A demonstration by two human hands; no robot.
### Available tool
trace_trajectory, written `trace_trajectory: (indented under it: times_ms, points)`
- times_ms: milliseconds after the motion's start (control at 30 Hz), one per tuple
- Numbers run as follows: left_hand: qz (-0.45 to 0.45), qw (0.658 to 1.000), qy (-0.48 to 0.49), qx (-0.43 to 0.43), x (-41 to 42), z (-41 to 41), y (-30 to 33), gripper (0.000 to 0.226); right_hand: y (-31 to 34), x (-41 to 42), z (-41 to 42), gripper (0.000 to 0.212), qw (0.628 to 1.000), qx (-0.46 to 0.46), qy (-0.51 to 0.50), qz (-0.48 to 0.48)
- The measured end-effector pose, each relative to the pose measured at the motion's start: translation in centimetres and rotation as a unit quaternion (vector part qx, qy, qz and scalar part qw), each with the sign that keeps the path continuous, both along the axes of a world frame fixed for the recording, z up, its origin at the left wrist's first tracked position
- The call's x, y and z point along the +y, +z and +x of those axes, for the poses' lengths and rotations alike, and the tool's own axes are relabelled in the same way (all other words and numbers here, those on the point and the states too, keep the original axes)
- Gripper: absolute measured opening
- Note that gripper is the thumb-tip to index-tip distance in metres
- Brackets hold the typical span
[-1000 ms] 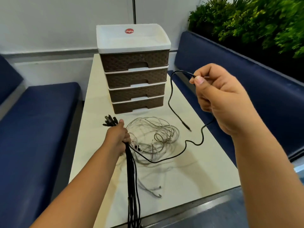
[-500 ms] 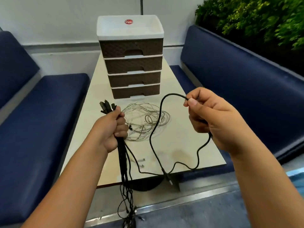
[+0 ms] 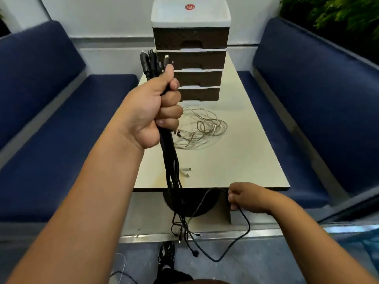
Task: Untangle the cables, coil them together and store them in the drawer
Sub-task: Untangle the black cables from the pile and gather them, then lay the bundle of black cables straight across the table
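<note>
My left hand (image 3: pixel 156 111) is raised above the table and grips a bundle of black cables (image 3: pixel 171 160) near their plug ends. The bundle hangs straight down past the table's front edge to the floor. My right hand (image 3: pixel 247 198) is low, just below that edge, and holds one black cable (image 3: pixel 244 232) that loops down to the floor. A tangle of white cables (image 3: pixel 202 129) lies on the cream table (image 3: pixel 246 160). Behind it stands a brown drawer unit (image 3: pixel 196 60) with a white top; its drawers are closed.
Blue benches (image 3: pixel 61 140) flank the table on both sides. My shoe (image 3: pixel 167 254) shows on the floor under the hanging plugs. Another thin cable (image 3: pixel 121 269) lies on the floor at the lower left. Green plants (image 3: pixel 336 11) fill the upper right.
My left hand has lifted the black bundle higher and nearer the camera. My right hand has dropped from chest height to below the table edge, sliding along the single black cable.
</note>
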State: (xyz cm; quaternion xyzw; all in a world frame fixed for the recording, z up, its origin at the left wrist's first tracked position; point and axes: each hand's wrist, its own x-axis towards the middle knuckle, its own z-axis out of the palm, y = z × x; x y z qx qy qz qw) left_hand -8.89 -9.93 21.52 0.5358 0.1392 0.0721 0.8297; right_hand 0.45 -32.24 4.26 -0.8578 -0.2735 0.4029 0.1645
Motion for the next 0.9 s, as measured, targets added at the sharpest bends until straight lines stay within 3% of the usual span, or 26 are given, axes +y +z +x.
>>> trace_trajectory:
  times_ms: [100,167,200,267,333,400,467,533,633,900]
  points:
    - [0.004,1.0,0.003,-0.011,-0.7,-0.3,0.6,0.043,-1.8,0.1,-0.1,0.027,0.969,-0.102,0.144,-0.175]
    - [0.004,1.0,0.004,-0.012,-1.1,-0.4,0.6,0.045,-0.8,0.4,-0.7,0.031,0.942,-0.161,0.197,-0.22]
    - [0.004,1.0,0.006,-0.012,-1.3,-0.4,0.6,0.045,0.1,0.6,-0.8,0.032,0.951,-0.174,0.176,-0.187]
    - [-0.002,1.0,0.011,-0.015,-2.1,-0.2,0.5,0.047,2.6,1.1,-1.2,0.04,0.988,-0.145,0.032,0.031]
    - [-0.02,0.999,0.016,-0.024,-3.2,0.1,0.4,0.049,5.4,1.7,-2.9,0.049,0.949,-0.015,-0.066,0.306]
    - [-0.041,0.998,0.022,-0.035,-4.3,0.6,0.4,0.051,7.5,2.9,-4.9,0.051,0.883,0.129,-0.054,0.449]
    - [-0.05,0.997,0.032,-0.041,-5.1,1.1,0.5,0.052,7.5,4.4,-6.6,0.031,0.857,0.162,-0.039,0.487]
    - [-0.067,0.995,0.05,-0.048,-5.2,1.4,0.8,0.052,6.0,5.4,-7.3,0.012,0.856,0.151,-0.093,0.487]
    - [-0.117,0.986,0.095,-0.065,-3.5,1.6,1.1,0.052,3.6,5.3,-6.9,0.027,0.867,0.137,-0.128,0.461]
    - [-0.286,0.934,0.191,-0.102,3.7,1.5,-0.4,0.055,3.0,4.7,-4.5,0.027,0.891,0.183,-0.062,0.412]
